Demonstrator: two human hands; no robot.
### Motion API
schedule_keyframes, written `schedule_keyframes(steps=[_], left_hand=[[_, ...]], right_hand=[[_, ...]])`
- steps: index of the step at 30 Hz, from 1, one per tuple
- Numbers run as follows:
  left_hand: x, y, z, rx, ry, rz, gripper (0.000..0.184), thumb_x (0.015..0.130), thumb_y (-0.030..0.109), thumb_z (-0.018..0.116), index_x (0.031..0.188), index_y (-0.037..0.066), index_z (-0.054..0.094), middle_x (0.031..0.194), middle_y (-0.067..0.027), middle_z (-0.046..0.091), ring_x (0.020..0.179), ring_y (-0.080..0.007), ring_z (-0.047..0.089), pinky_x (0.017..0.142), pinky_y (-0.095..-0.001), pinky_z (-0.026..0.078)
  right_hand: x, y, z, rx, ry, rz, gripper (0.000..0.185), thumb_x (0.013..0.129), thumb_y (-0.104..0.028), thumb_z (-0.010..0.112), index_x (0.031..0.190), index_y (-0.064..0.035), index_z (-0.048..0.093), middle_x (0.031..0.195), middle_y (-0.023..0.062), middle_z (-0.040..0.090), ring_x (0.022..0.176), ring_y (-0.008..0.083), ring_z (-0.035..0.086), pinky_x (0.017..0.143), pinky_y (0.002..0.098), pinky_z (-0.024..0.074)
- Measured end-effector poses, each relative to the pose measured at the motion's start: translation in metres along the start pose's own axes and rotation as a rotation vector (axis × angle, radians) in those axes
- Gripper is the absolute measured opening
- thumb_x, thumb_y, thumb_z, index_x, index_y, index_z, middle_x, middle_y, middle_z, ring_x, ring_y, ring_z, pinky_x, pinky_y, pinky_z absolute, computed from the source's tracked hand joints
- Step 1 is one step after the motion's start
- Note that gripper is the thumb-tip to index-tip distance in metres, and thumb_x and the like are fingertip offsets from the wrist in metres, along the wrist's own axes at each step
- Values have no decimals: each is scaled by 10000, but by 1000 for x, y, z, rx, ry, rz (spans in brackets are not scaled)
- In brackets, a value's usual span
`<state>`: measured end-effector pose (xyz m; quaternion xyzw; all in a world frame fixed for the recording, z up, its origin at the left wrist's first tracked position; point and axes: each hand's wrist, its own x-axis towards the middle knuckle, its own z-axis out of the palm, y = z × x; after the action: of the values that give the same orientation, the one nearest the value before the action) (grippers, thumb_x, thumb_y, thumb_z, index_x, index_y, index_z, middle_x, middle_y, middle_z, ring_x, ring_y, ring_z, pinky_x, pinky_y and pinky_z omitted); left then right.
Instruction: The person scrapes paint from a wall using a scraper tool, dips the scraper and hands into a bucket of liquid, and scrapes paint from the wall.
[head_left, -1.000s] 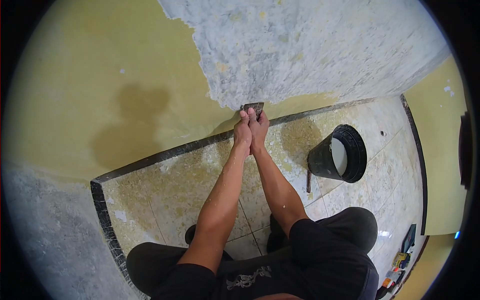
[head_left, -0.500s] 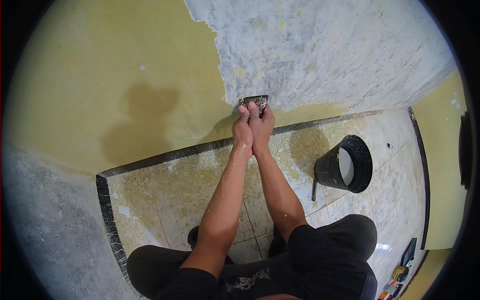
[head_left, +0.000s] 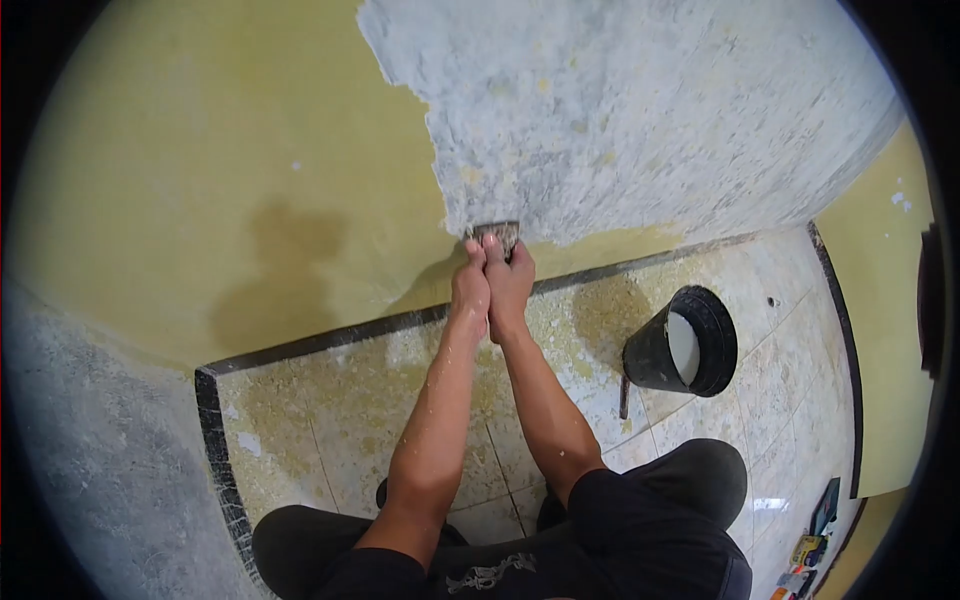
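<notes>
Both my hands are closed together round a scraper, whose wide dark blade is speckled with pale paint bits. Its blade lies against the wall at the lower edge of the bared grey-white patch, where yellow paint begins. My left hand presses against the left side of my right hand, thumbs up near the blade. The scraper's handle is hidden inside my hands. Flecks of paint stick to my forearms.
To the right a black bucket with whitish contents stands on the tiled floor, a thin stick-like piece beside it. Paint flakes litter the tiles below the dark skirting strip. Several small items lie at far right.
My hands and the scraper appear lower and slightly left in view; part of this is the camera tilting, since the wall and bucket shift too. The grip is unchanged.
</notes>
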<state>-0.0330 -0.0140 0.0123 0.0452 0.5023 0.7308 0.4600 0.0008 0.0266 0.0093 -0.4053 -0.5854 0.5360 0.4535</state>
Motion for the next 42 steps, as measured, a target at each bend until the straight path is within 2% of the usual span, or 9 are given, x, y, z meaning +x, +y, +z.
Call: schedule_keyframes(steps=[11,13,17,20,28,31,34,38,42], left_hand=[[-7,5,5,-51,-5,55,505,994,416,339,1137,-7,575,1107,-130,604,1005,-199,576,862,-318,445],[-5,5,9,194,161,119,494,991,410,356,1107,-15,580,1077,-127,608,981,-197,578,849,-314,448],[0,13,4,30,-59,56,450,980,415,396,1143,30,564,1106,-67,589,1017,-155,547,877,-293,427],[1,8,6,33,30,124,434,979,401,411,1151,31,561,1106,-71,587,1001,-149,545,862,-297,433],[3,5,-7,113,59,67,478,984,409,390,1104,-7,595,1071,-104,610,984,-176,559,855,-316,444],[20,-34,-24,141,143,78,535,948,472,448,1091,-18,608,1021,-94,623,925,-168,570,815,-312,459],[21,-48,-35,248,204,-52,528,952,459,448,1097,-24,604,1027,-103,623,933,-168,572,811,-317,459],[14,-38,-31,200,169,-102,505,976,421,408,1139,-25,581,1101,-124,604,991,-181,568,833,-318,453],[12,-48,-29,77,186,53,556,982,445,361,1143,-43,575,1111,-157,613,985,-207,581,831,-339,453]], right_hand=[[1,10,5,97,31,-24,228,844,-206,637,857,20,608,732,112,641,651,159,540,613,324,448],[-4,5,6,120,58,21,221,847,-196,637,847,22,599,718,98,630,644,143,523,602,309,441],[4,-10,7,196,6,41,196,859,-176,627,858,18,601,694,61,606,630,118,505,579,299,430],[4,3,12,299,20,9,179,869,-163,616,853,14,601,702,53,608,633,102,494,579,286,426],[-5,18,16,298,40,36,176,873,-173,615,850,1,610,736,53,626,663,111,512,613,293,439],[-14,47,9,54,55,59,173,884,-172,608,855,-1,617,727,44,621,660,107,504,609,297,438],[-21,71,8,246,-15,142,168,886,-162,604,859,2,618,724,34,616,654,102,495,599,294,434],[-20,72,11,198,26,102,174,880,-165,613,851,7,616,700,21,608,625,93,474,574,284,426],[-19,71,5,41,2,100,184,871,-171,626,832,9,615,677,27,609,604,90,478,555,277,423]])
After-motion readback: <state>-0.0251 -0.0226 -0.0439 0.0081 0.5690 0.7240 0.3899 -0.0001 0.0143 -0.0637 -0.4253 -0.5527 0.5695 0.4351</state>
